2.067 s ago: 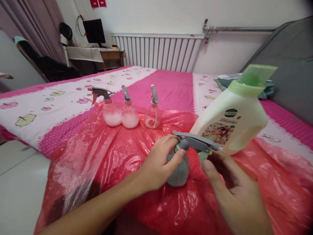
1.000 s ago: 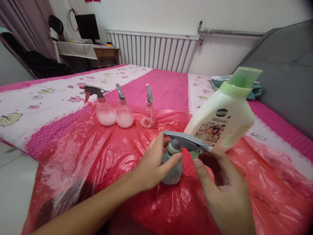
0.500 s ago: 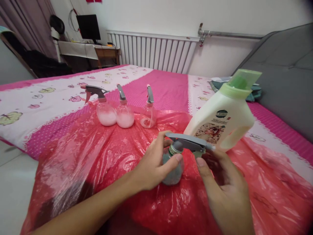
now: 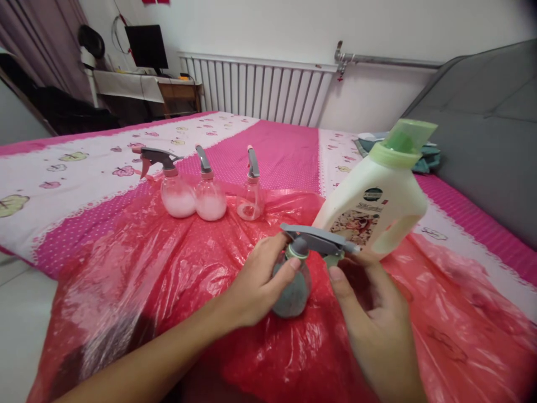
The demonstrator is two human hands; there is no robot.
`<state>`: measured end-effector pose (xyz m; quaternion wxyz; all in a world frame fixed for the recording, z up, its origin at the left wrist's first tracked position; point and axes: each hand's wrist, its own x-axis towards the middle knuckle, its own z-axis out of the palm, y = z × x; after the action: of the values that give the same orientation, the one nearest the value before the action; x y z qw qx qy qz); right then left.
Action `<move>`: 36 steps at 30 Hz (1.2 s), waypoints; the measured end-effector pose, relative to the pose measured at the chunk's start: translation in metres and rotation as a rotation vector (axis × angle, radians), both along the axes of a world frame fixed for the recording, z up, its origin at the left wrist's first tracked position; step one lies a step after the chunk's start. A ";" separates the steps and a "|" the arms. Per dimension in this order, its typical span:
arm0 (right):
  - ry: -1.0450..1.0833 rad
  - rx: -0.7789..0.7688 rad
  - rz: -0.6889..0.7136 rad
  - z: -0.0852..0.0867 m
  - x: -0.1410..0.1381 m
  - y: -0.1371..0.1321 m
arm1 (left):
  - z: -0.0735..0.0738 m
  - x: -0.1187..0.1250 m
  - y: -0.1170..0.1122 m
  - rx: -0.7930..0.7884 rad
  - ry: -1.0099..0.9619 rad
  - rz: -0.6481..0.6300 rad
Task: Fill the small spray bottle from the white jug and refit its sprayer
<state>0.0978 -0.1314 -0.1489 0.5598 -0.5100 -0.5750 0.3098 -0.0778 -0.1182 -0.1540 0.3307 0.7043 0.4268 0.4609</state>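
Note:
A small round spray bottle [image 4: 293,294] with a grey and green spray head [image 4: 316,239] stands in front of me on a red plastic sheet [image 4: 201,257]. My left hand [image 4: 264,274] is closed around its neck and upper body, thumb on the near side. The nozzle end points right, where my right hand [image 4: 373,313] pinches the trigger end between thumb and fingers. Some of those fingers are hidden behind the spray head. Cloudy pale liquid shows inside the bottle. Just behind my right hand is a cream detergent bottle [image 4: 356,196] with a green cap.
Two foam-filled spray bottles [image 4: 178,196] [image 4: 211,200] stand farther back on the sheet, beside a clearer spray bottle [image 4: 250,198]. The sheet covers part of a pink patterned bed [image 4: 285,148]. Along the wall are a radiator [image 4: 260,89] and a desk with a monitor [image 4: 146,47].
The whole view has shifted slightly, so things appear a little farther left. Both hands keep their hold on the spray bottle, and its head sits straighter over the neck.

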 end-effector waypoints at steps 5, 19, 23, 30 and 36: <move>-0.037 0.081 0.018 -0.008 0.002 0.003 | -0.005 0.000 0.001 0.037 -0.040 0.087; -0.021 0.069 0.114 -0.017 0.001 0.006 | 0.003 -0.003 0.000 0.065 0.027 0.086; -0.045 0.138 0.152 -0.010 0.002 0.008 | -0.002 -0.004 0.002 0.094 0.096 0.160; 0.068 0.096 0.051 -0.012 -0.016 0.008 | -0.020 -0.007 0.004 0.094 0.024 0.180; 0.040 0.028 0.078 -0.012 -0.014 0.008 | -0.022 -0.007 0.003 0.058 0.026 0.222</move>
<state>0.0835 -0.1234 -0.1607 0.5657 -0.4731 -0.5874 0.3334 -0.0852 -0.1154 -0.1758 0.2515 0.6679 0.4930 0.4976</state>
